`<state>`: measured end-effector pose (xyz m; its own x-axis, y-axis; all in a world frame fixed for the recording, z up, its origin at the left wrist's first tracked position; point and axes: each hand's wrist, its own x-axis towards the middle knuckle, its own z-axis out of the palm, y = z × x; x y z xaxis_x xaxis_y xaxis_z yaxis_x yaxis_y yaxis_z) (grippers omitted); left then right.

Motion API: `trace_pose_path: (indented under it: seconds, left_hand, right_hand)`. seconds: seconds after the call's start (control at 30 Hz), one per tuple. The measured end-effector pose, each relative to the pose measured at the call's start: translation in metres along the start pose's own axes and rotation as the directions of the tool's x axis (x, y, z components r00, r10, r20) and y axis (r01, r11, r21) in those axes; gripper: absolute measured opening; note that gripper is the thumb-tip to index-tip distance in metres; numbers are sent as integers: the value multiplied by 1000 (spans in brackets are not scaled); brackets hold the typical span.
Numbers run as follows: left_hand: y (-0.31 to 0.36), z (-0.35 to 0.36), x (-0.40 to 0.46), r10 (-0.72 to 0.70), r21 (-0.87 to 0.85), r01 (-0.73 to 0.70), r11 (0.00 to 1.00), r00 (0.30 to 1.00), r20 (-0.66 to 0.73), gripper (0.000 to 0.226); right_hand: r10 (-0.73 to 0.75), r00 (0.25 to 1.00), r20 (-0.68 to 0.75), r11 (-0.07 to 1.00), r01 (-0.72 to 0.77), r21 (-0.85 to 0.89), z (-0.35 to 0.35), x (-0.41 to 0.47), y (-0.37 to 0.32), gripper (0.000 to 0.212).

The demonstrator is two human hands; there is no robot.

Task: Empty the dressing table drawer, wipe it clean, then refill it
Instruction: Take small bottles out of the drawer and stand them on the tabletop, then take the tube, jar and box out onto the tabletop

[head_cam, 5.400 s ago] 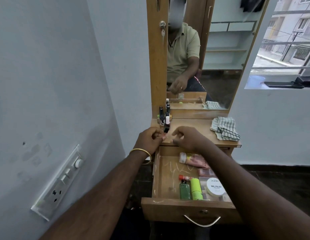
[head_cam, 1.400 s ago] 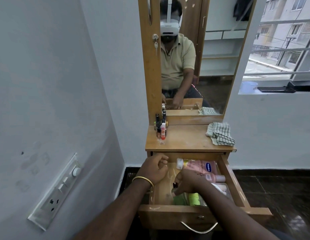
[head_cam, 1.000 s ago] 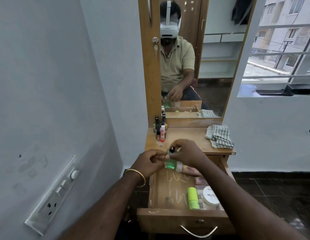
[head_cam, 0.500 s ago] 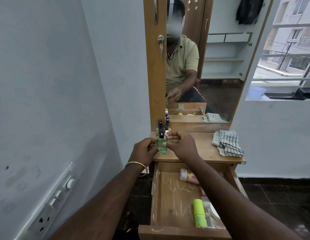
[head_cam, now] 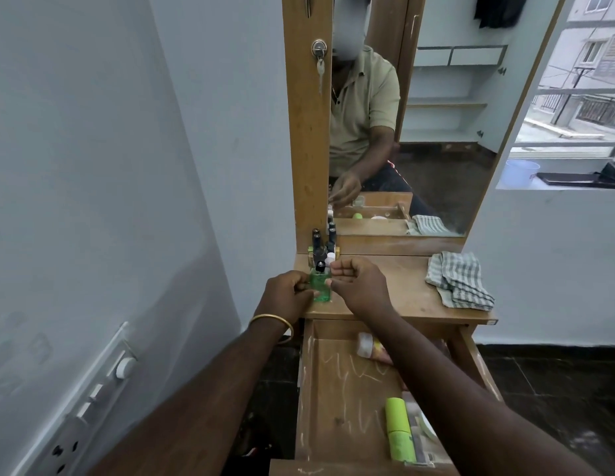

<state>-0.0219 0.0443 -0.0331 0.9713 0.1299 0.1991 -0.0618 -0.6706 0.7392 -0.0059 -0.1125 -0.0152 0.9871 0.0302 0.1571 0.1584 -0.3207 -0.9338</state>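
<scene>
Both hands pinch green bottle upright on tabletop.

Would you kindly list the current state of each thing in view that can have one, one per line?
drawer: pulled open, partly emptied, white streaks on its floor.
green bottle: upright on the tabletop, capped, held between both hands.
left hand: grips the green bottle.
right hand: fingers curled; thumb touches the bottle.
checked cloth: folded, lying unused on the tabletop.
lime green tube: lying flat in the drawer.
key: hanging in the lock.

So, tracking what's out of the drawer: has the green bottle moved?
Yes. The green bottle went from inside the drawer up onto the tabletop, beside the small bottles.
</scene>
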Motion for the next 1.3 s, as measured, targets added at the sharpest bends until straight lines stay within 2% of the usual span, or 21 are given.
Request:
trace_pose_path:
  seconds: [0.13,0.33,0.43,0.5,0.57,0.67,0.77,0.83,1.03,1.13,1.3]
  left_hand:
    - [1,1,1,-12,22,12,1000,1000,13,32]
    - [5,-5,-9,-67,33,66,997,997,24,58]
    - [9,-9,-22,-112,0,112,994,994,11,69]
    - [15,-10,-36,-132,-30,131,991,991,-11,74]
    - [21,-8,-51,-144,-30,143,989,989,-25,77]
    - [29,-2,-76,-135,-47,134,990,991,-22,70]
    - [36,6,-96,-122,-22,122,992,993,9,63]
    - [41,12,-107,-119,7,119,993,992,47,63]
    - [49,26,-130,-127,59,119,991,980,150,58]
    - [51,28,-135,-114,93,100,991,979,170,53]
    - [55,31,-140,-98,91,83,992,980,172,49]
  right_hand:
    - [11,1000,-1,1000,-11,1,1,1,1,28]
    - [29,1000,0,1000,-29,6,-12,-10,-3,29]
    - [12,1000,-11,995,-13,-97,-26,-20,1,33]
    - [-1,999,45,971,12,-238,-41,-29,7,33]
    - [35,990,134,922,20,-387,-57,-37,16,29]
    - [180,954,241,831,-16,-556,-75,-55,29,27]
    - [321,881,347,603,93,-792,-78,-77,40,36]
    - [378,837,395,491,180,-853,-76,-92,49,44]
    - [423,811,403,380,245,-892,-70,-117,62,59]
    - [430,802,415,392,249,-886,-71,-121,58,61]
    - [365,835,412,554,162,-817,-76,-125,56,68]
